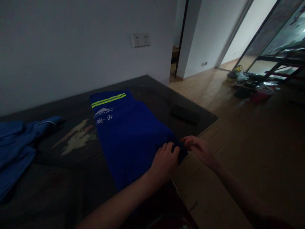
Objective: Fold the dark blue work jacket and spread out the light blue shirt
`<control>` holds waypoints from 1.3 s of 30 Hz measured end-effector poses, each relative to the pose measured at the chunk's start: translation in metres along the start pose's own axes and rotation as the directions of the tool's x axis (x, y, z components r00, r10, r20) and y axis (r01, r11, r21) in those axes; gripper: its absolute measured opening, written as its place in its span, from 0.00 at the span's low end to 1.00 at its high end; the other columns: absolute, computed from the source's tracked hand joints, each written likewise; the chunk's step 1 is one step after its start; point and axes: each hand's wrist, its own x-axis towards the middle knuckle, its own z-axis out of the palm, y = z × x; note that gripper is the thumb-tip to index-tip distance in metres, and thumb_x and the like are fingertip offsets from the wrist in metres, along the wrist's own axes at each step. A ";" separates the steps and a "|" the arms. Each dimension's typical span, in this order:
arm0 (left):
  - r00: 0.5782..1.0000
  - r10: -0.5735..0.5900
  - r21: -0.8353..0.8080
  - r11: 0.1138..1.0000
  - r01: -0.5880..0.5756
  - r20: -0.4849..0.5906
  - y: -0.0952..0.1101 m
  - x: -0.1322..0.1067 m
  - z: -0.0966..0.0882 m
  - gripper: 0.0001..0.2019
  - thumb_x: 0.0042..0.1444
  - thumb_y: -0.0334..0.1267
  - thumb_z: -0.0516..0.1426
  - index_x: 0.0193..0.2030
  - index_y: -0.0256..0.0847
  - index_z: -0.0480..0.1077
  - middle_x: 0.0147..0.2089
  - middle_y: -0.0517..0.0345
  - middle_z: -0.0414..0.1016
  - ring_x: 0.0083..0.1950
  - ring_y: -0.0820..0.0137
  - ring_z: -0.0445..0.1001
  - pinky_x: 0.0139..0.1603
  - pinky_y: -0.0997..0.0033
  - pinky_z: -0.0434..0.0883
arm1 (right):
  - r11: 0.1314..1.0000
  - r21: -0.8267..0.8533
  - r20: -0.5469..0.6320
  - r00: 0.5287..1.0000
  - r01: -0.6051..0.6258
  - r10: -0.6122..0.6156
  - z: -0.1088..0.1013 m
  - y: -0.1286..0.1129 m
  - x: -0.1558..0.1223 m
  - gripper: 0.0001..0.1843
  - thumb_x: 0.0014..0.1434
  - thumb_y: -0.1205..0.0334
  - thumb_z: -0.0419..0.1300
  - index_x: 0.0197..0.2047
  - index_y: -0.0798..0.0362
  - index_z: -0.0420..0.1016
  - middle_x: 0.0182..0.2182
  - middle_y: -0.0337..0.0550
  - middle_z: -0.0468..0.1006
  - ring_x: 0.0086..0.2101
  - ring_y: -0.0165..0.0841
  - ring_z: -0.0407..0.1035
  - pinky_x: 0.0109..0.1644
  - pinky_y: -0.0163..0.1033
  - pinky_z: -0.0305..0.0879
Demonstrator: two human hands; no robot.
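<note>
A bright blue work garment point(133, 136) lies folded on the dark table point(152, 89). Across its far end run yellow-green reflective stripes, with white lettering below them. My left hand point(165, 157) has its fingers curled on the cloth at the near right part of the garment, and the fingertips press into a fold. At the garment's right corner, over the table's edge, my right hand point(199, 149) pinches the dark blue cloth between thumb and fingers. The dim light hides the detail of the cloth between the two hands.
Another blue garment point(16, 143) lies crumpled at the left of the table. A dark flat object point(184, 114) rests near the right edge. Behind the table stands a wall with sockets point(141, 40). Buckets point(260, 93) and bags stand on the wooden floor at the right.
</note>
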 end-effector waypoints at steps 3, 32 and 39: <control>0.997 0.075 -0.011 0.997 -0.075 -0.024 0.002 -0.015 0.003 0.17 0.59 0.30 0.52 0.56 0.36 0.63 0.61 0.39 0.63 0.59 0.55 0.66 0.53 0.54 0.71 | 0.994 0.009 -0.069 0.992 -0.106 0.107 0.010 -0.004 0.007 0.08 0.62 0.56 0.53 0.40 0.49 0.70 0.37 0.45 0.76 0.33 0.32 0.73 0.34 0.37 0.72; 0.815 -0.424 0.009 0.885 0.465 -0.396 -0.062 -0.226 0.046 0.38 0.49 0.31 0.54 0.68 0.46 0.49 0.40 0.53 0.72 0.41 0.61 0.71 0.41 0.61 0.66 | 0.955 -0.069 0.175 0.938 -0.290 0.298 0.029 -0.027 0.020 0.19 0.53 0.45 0.59 0.40 0.50 0.63 0.25 0.35 0.68 0.26 0.30 0.65 0.27 0.34 0.59; 0.792 -0.052 0.023 0.996 0.083 -0.609 -0.083 -0.249 0.021 0.25 0.57 0.31 0.51 0.63 0.45 0.61 0.30 0.59 0.71 0.31 0.69 0.71 0.41 0.66 0.68 | 0.968 -0.020 0.179 0.951 -0.252 0.251 0.028 -0.032 0.017 0.17 0.52 0.49 0.62 0.35 0.50 0.61 0.27 0.35 0.65 0.26 0.28 0.63 0.26 0.31 0.57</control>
